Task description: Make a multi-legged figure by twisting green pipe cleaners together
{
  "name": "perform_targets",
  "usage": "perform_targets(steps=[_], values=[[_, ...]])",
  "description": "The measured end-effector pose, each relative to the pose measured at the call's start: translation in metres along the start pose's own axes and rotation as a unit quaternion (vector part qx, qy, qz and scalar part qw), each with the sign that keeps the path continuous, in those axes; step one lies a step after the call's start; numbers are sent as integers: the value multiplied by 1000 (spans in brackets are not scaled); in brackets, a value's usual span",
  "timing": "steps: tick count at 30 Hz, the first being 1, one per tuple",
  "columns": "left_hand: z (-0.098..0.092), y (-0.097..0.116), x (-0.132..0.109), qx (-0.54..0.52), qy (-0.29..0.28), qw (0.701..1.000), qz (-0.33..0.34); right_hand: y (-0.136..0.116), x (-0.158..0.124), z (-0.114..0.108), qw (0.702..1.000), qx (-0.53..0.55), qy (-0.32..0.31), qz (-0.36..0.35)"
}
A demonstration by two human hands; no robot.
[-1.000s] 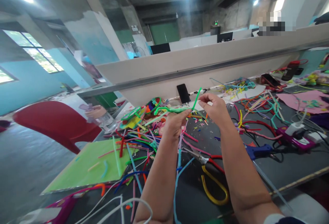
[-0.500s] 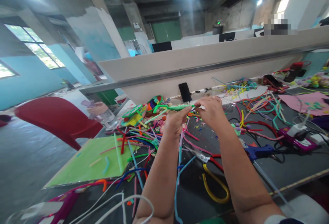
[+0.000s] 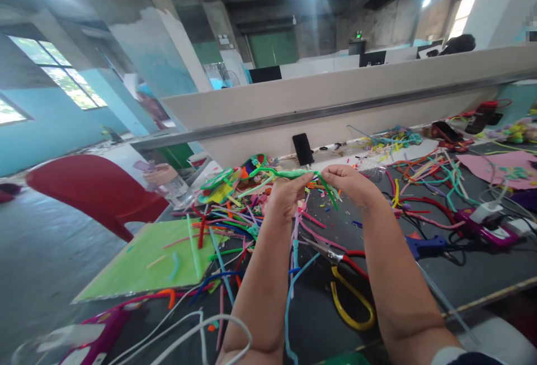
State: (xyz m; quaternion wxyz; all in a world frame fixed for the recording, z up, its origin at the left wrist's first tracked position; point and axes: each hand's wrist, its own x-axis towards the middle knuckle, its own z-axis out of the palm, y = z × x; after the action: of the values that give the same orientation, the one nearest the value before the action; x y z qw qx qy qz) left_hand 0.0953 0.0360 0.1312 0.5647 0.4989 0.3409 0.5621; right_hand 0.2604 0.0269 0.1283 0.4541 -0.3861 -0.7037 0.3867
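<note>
Above the far part of the table, a green pipe cleaner piece (image 3: 293, 173) is stretched sideways between my hands, with loose green ends hanging below my right fingertips. My left hand (image 3: 286, 196) grips it between thumb and fingers. At its right end, the thumb and fingertips of my right hand (image 3: 348, 183) pinch the green strands; the exact contact is partly hidden. Between my forearms lie scissors (image 3: 353, 310) with red and yellow handles. Coloured pipe cleaners (image 3: 229, 222) are heaped left of my left hand.
A black phone (image 3: 302, 150) leans on the divider. A blue glue gun (image 3: 428, 246) and a purple power strip (image 3: 490, 231) lie to the right. On the left are a green sheet (image 3: 142, 267), a water bottle (image 3: 168, 183) and a red chair (image 3: 92, 192). White cables cross the front.
My right hand has turned and shifted slightly right and down, and the green ends hanging beneath it now show. The left hand stays in nearly the same place.
</note>
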Motion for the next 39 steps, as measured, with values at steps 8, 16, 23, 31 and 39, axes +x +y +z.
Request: perform_targets(steps=[8,16,23,31,39], values=[[-2,-13,7,139,94,982,83,-2,5,17,943,-286,170,-12],[2,-17,12,259,150,947,113,17,18,26,949,-244,200,7],[3,-24,13,242,156,951,113,22,22,29,970,-156,183,31],[-2,-25,16,240,139,957,84,36,32,45,965,-151,215,3],[2,-25,15,255,146,951,93,33,26,41,957,-223,183,3]])
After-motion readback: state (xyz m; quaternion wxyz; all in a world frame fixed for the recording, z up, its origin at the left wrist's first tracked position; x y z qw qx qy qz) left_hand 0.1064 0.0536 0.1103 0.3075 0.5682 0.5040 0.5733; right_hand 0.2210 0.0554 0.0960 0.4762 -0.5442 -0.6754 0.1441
